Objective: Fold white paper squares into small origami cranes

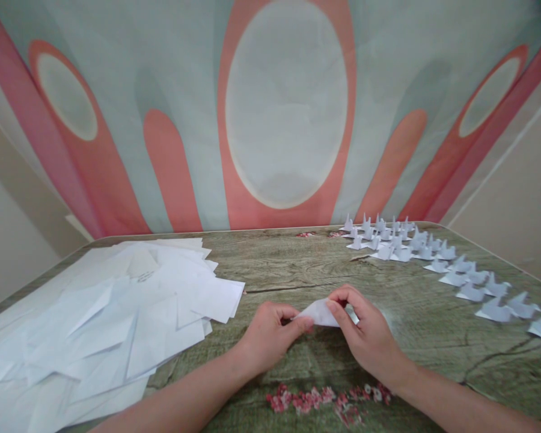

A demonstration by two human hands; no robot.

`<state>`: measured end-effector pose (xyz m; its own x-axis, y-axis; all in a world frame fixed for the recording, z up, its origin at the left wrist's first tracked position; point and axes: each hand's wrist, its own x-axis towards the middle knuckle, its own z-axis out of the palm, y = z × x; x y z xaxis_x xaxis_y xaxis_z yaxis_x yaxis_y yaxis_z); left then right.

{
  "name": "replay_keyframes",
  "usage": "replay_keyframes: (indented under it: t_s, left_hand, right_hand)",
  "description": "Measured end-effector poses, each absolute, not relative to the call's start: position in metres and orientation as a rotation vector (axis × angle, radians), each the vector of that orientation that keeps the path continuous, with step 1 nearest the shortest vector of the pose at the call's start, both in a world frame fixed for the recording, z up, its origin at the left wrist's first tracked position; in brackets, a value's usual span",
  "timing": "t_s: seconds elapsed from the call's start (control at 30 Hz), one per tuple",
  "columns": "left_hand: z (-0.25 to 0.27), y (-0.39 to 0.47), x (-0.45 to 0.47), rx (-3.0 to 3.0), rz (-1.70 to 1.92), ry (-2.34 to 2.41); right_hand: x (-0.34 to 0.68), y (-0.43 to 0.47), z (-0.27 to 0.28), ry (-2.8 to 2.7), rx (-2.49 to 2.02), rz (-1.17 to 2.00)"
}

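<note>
A small piece of folded white paper [321, 313] is held between my two hands, just above the middle of the table. My left hand [273, 334] pinches its left corner between thumb and fingers. On the other side, my right hand [365, 328] grips the right part, thumb in front and fingers behind, hiding some of that end. Rows of folded white paper cranes [401, 252] stand at the right, apart from my hands. A spread pile of loose white paper sheets [103, 319] lies to the left of my left hand.
The table [270, 258] has a wood-grain top with printed pink flowers [315, 398] near its front. Behind its far edge rises a backdrop [286, 108] with coral, grey-green and white shapes. Plain walls stand at both sides.
</note>
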<state>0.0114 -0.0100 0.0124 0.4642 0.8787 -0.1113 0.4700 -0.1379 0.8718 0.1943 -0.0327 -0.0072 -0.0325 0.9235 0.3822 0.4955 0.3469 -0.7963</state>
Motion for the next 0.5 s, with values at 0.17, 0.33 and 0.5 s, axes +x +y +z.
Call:
replay_keyframes:
  t_s: [0.17, 0.33, 0.5]
  left_hand:
    - [0.0139, -0.0098, 0.0111, 1.802, 0.538, 1.149]
    - [0.0166, -0.0112, 0.0122, 1.852, 0.583, 1.118]
    - [0.0197, -0.0137, 0.0131, 1.888, 0.620, 1.108]
  right_hand:
    - [0.1962, -0.0287, -0.0096, -1.644, -1.321, 0.578]
    - [0.1976, -0.0282, -0.0085, -1.646, -1.319, 0.597]
    - [0.1938, -0.0362, -0.0039, -1.769, -1.204, 0.632]
